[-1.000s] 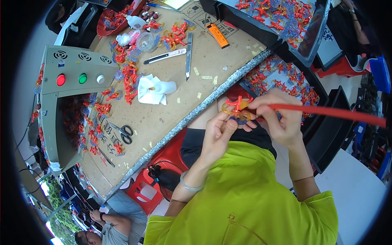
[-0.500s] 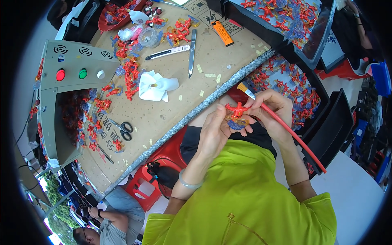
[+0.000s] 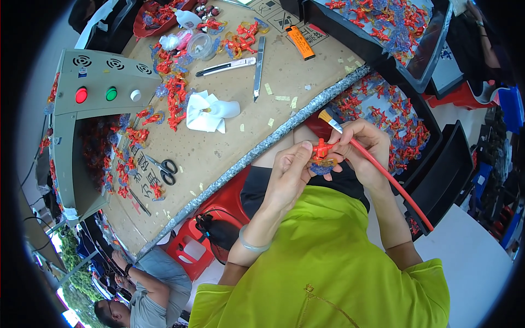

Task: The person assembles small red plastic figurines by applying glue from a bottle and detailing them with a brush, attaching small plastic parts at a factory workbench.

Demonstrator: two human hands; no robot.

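A small red figurine (image 3: pixel 322 147) with a yellow and blue translucent base is held over my lap, just off the table's near edge. My left hand (image 3: pixel 291 170) grips it, thumb on one side and fingers beneath the base. In my right hand (image 3: pixel 367 147) is a paintbrush (image 3: pixel 387 176) with a long red handle, its pale bristles pointing up and left past the figurine. The fingertips of that hand also touch the figurine's outer side. The bristles stay apart from the figurine.
Many similar figurines fill black trays (image 3: pixel 407 76) at right and lie along the table (image 3: pixel 229 147). A grey machine (image 3: pixel 109 90) with coloured buttons stands left. Scissors (image 3: pixel 165 169), a cutter knife (image 3: pixel 226 66), tweezers (image 3: pixel 259 70), an orange box (image 3: pixel 300 42) and white tissue (image 3: pixel 208 113) lie about. Another person (image 3: pixel 147 284) sits lower left.
The figurine has turned in my fingers and now sits more side-on. My left thumb has shifted right against it. The brush has barely moved; the other person's arm has risen.
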